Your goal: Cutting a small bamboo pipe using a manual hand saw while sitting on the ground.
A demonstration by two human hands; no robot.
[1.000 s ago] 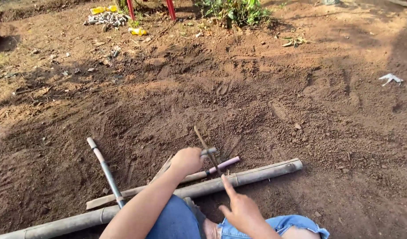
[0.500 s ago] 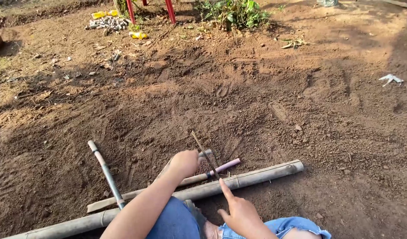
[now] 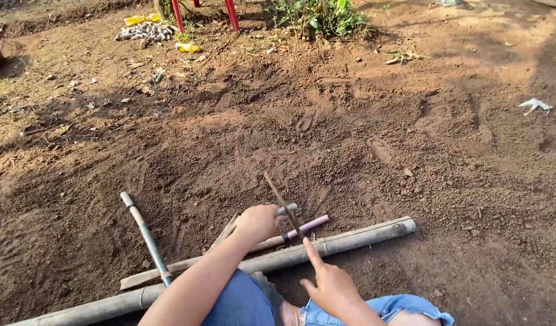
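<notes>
My left hand (image 3: 257,222) is closed around the handle of a small rusty blade tool (image 3: 282,202) whose thin dark blade points up and away over the soil. My right hand (image 3: 330,282) hovers just below it, index finger extended toward the blade's base, holding nothing. A long bamboo pole (image 3: 350,236) lies across the soil right under both hands. A thinner cane with a purplish end (image 3: 307,226) lies alongside it. My knees in blue denim shorts (image 3: 386,306) fill the bottom edge.
A short stick with a pale tip (image 3: 144,232) lies at the left, crossing the pole. Loose brown tilled soil (image 3: 326,139) spreads ahead. Far back stand red metal legs (image 3: 232,13), a green plant (image 3: 317,15), yellow and grey litter (image 3: 146,27); white scrap (image 3: 535,105) at right.
The left hand has shifted slightly with the tool and the blade now tilts more upright. The right index finger has moved closer to the blade's base.
</notes>
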